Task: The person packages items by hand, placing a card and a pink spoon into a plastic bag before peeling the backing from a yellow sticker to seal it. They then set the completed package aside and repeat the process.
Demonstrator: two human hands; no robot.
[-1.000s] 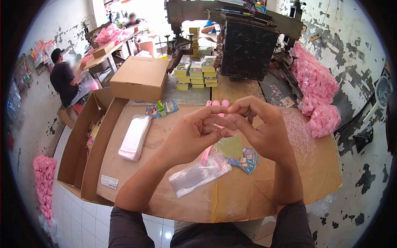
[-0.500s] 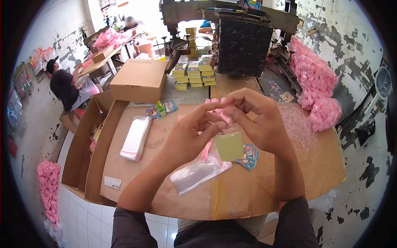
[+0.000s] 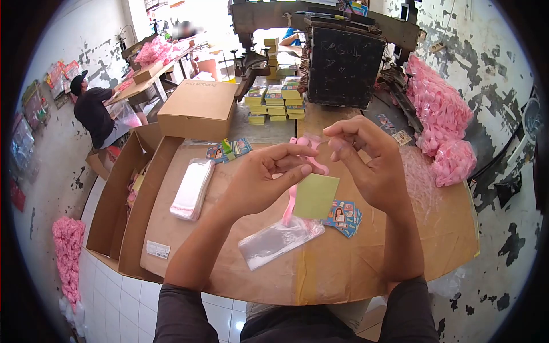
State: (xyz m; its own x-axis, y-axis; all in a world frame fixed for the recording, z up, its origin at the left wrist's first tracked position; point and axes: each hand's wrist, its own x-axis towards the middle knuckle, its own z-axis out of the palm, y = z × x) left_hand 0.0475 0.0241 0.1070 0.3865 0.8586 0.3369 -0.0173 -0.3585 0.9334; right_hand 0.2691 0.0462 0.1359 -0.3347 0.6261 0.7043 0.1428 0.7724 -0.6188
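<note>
My left hand (image 3: 260,178) is closed, thumb against fingers, on a clear plastic bag holding a pink plastic piece (image 3: 318,166) with rounded ends. A yellow-green card (image 3: 316,196) hangs just below those fingers, seemingly in the same bag. To the right, my right hand (image 3: 369,163) is raised with its fingertips pinched near the bag's top edge; what they hold is too thin to make out. Beneath lie flat clear bags (image 3: 280,243) with another pink piece (image 3: 290,206) on them. Blue printed cards (image 3: 345,218) are fanned out beside the yellow-green card.
A stack of clear bags (image 3: 193,188) and more cards (image 3: 234,150) lie on the cardboard-covered table. Open carton (image 3: 134,228) at left, closed box (image 3: 197,108) behind. Card stacks (image 3: 274,100), a black machine (image 3: 346,66) and pink bundles (image 3: 437,108) stand farther back. A person (image 3: 94,111) sits left.
My right hand has moved right, away from my left hand, its fingertips leaving the pink piece. More of the pink piece and the blue cards shows now. The view has shifted slightly.
</note>
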